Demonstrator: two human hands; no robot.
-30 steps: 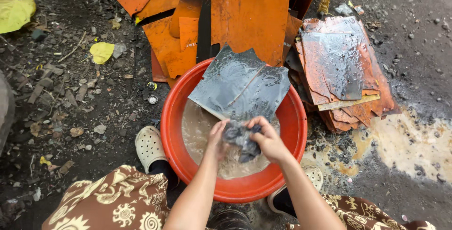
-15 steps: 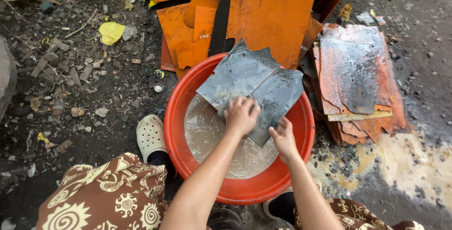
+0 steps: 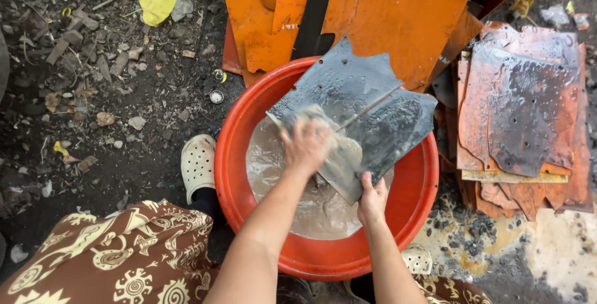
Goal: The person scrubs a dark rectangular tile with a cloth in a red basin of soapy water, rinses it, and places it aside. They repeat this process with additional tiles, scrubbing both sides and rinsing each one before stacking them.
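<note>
A red plastic basin (image 3: 231,173) holds murky water (image 3: 311,214). A wet grey metal sheet (image 3: 382,123) with a jagged outline leans across it, its upper end resting on the far rim. My left hand (image 3: 305,147) presses a soapy greyish rag (image 3: 306,116) flat on the sheet's left part. My right hand (image 3: 372,199) grips the sheet's lower edge just above the water.
Orange rusty metal sheets (image 3: 398,18) are stacked behind the basin. To the right is another pile (image 3: 522,111), topped by a wet grey sheet. A white clog (image 3: 198,162) and a brown patterned knee (image 3: 124,254) are left of the basin, on dirt with debris.
Both hands had been squeezing the rag over the water. The left hand then carried it up and left across the sheet, while the right hand dropped to hold the sheet's lower edge.
</note>
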